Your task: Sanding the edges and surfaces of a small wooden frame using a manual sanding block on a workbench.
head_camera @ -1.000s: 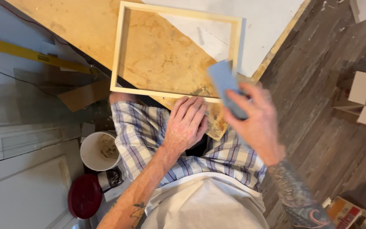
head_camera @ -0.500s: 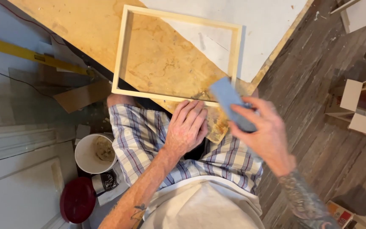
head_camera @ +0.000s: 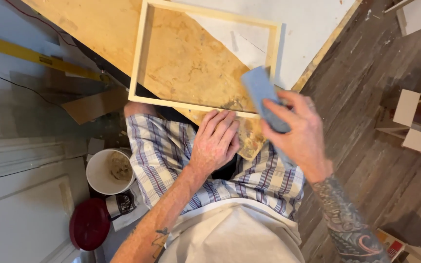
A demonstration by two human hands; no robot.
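A pale wooden frame (head_camera: 140, 58) lies on a plywood sheet (head_camera: 88, 29) and a white board (head_camera: 313, 24) in front of me. My right hand (head_camera: 300, 134) grips a blue-grey sanding block (head_camera: 261, 92) near the frame's lower right corner. My left hand (head_camera: 215, 141) lies flat, fingers together, on a stained rag (head_camera: 249, 136) across my plaid-covered thigh (head_camera: 162, 146), just below the frame's near rail.
A white bucket (head_camera: 93, 170) with residue, a dark red lid (head_camera: 88, 224) and a small can (head_camera: 120, 204) sit on the floor at left. A yellow level (head_camera: 35, 56) lies at upper left. Wooden box pieces (head_camera: 415, 122) stand on the dark plank floor at right.
My right hand has carried the blue-grey block slightly up toward the frame's corner. My left hand stays on the rag.
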